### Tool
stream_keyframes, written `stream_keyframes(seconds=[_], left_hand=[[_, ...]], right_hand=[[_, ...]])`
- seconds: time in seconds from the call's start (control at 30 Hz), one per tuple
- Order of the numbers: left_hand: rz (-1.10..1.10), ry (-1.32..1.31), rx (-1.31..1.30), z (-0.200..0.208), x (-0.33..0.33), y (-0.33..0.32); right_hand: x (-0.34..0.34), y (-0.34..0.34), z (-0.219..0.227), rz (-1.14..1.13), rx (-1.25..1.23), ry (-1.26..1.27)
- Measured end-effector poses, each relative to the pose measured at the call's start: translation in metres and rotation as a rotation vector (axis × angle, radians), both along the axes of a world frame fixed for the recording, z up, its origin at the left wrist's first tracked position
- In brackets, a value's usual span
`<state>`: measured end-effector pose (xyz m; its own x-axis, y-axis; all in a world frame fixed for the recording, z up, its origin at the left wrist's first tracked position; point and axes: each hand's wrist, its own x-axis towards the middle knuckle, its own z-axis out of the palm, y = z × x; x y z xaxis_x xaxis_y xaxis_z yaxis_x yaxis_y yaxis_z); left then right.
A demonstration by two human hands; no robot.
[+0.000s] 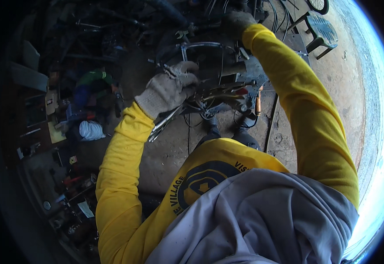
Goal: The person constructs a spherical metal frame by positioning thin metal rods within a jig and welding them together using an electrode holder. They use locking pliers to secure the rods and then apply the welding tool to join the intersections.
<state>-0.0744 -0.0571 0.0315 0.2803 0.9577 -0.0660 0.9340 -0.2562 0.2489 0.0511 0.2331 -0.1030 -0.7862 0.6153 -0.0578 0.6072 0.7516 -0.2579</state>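
My left hand point(169, 87), in a grey knit glove, is over the near left side of a dark workbench point(255, 66). Its fingers are loosely bent and apart, and I see nothing between them. A bent metal rod frame point(205, 44) lies just beyond it. Locking pliers point(227, 93) and other hand tools hang along the bench's near edge, some shiny handles point(163, 125) showing below my left wrist. My right hand point(238, 23), also gloved, reaches to the far side of the bench. Deep shadow hides its fingers and anything in them.
A wooden-handled tool point(258, 102) hangs at the bench's near right corner. Cables point(271, 123) trail over the floor. A plastic stool point(321, 30) stands at far right. To the left, a person in green and blue point(93, 86) is low among boxes, near a white bundle point(91, 130).
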Motion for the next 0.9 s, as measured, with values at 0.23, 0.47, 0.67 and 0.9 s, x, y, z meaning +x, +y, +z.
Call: stream_keyframes(seconds=[0.23, 0.47, 0.67, 0.9], left_hand=[[-0.049, -0.055, -0.019, -0.011, -0.012, 0.003], [-0.122, -0.033, 0.027, -0.02, -0.026, 0.004], [-0.253, -0.029, 0.087, -0.027, -0.033, 0.011], [-0.494, 0.028, 0.202, -0.038, -0.04, 0.022]], right_hand=[[0.01, 0.024, 0.003, 0.748, 0.913, -0.199], [0.143, -0.119, 0.098, -0.569, -0.439, 0.705], [0.232, -0.312, 0.014, -0.975, -0.277, 1.249], [0.161, -0.524, -0.021, -1.209, -0.611, 0.999]])
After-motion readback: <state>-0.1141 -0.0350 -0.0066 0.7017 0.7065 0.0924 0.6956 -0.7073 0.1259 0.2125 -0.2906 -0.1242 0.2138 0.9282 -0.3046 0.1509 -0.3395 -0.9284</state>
